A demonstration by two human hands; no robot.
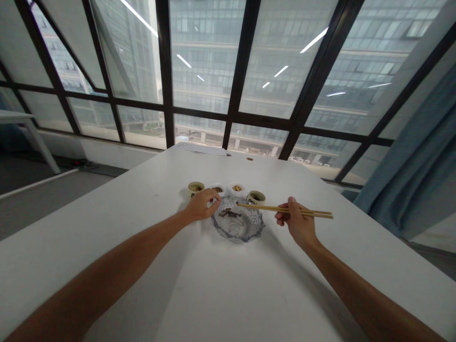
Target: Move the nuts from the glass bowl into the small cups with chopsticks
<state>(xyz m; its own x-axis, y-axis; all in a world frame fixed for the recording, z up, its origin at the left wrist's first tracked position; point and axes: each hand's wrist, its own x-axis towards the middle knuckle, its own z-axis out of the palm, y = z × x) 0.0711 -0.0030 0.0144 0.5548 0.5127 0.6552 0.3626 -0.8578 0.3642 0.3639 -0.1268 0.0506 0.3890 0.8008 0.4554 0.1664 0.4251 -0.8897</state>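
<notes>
My right hand (299, 221) is closed around a pair of wooden chopsticks (267, 207), which point left. Their tips are over the far part of a clear glass bowl (255, 225), with a small dark bit at the very end. Several dark brown dried pieces (231, 213) lie inside the bowl. At the bowl's left rim is my left hand (203, 205), thumb and fingers curled together; whether they grip the rim or something small is hidden. Just behind that hand stands a small white dish of brown bits (223, 191), partly covered by the fingers.
Beside it sits a white dish (241, 193) with pale yellowish pieces. Small cups flank the dishes, one left (196, 186) and one right (256, 197). Paper (201, 148) lies at the far end of the white table (228, 289). Windows and a blue curtain (402, 161) stand beyond.
</notes>
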